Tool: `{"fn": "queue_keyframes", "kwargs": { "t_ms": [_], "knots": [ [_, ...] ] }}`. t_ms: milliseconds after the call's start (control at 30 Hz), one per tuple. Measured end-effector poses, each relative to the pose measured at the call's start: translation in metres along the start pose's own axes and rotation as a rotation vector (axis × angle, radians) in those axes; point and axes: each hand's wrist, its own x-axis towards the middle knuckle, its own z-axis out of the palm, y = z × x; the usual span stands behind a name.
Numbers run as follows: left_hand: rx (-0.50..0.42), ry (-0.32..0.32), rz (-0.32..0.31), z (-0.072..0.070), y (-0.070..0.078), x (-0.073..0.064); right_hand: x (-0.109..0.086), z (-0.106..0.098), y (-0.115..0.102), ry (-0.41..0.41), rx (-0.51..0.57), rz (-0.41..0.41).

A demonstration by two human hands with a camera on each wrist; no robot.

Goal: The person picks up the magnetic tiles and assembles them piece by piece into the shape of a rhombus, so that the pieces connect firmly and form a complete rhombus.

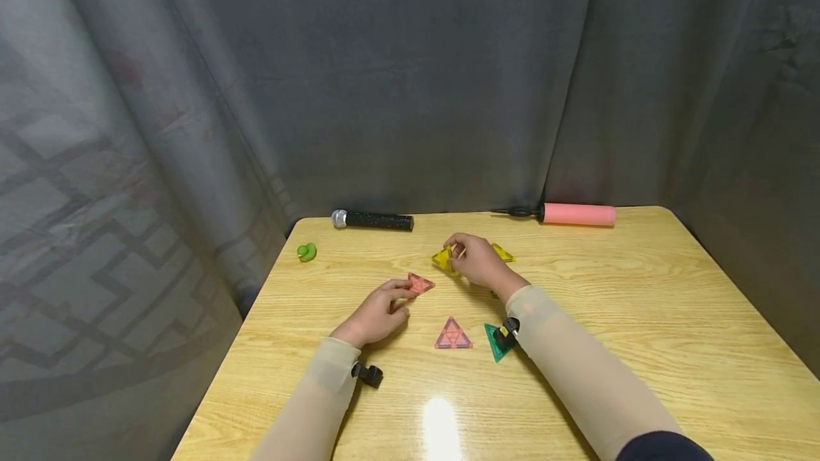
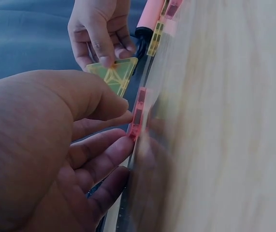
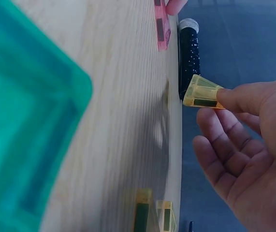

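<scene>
Between thumb and fingers my right hand [image 1: 479, 262] pinches a yellow triangular magnetic tile [image 1: 441, 257], lifted over the table in the right wrist view. My left hand [image 1: 376, 315] reaches a red triangular tile [image 1: 421, 284] lying flat; its fingertips touch the tile's near edge, and the thumb stays apart from it in the left wrist view. Closer to me lies a pink triangular tile [image 1: 453, 336]. Partly covered by the right wrist camera is a green triangular tile [image 1: 495, 348]. Another yellow tile [image 1: 503, 252] shows behind the right hand.
Along the far edge of the wooden table [image 1: 640, 319] lie a black microphone [image 1: 378, 221] and a pink hand pump [image 1: 576, 214] with a black nozzle. A small green toy [image 1: 307, 252] sits at the far left. Grey curtains [image 1: 410, 77] hang behind the table.
</scene>
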Motion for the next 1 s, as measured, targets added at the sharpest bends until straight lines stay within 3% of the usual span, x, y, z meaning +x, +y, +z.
{"fn": "queue_keyframes", "kwargs": {
  "t_ms": [267,567,1000],
  "knots": [
    [0.035,-0.008,0.0,0.003,0.001,0.001,-0.005,0.002,0.0,0.029,-0.015,0.014],
    [0.003,-0.008,0.033,0.007,0.004,0.003,-0.007,0.006,-0.002,0.043,-0.01,0.025],
    [0.009,-0.004,0.027,0.01,0.004,0.004,0.0,0.013,-0.01,0.032,-0.1,0.001]
  ]
}}
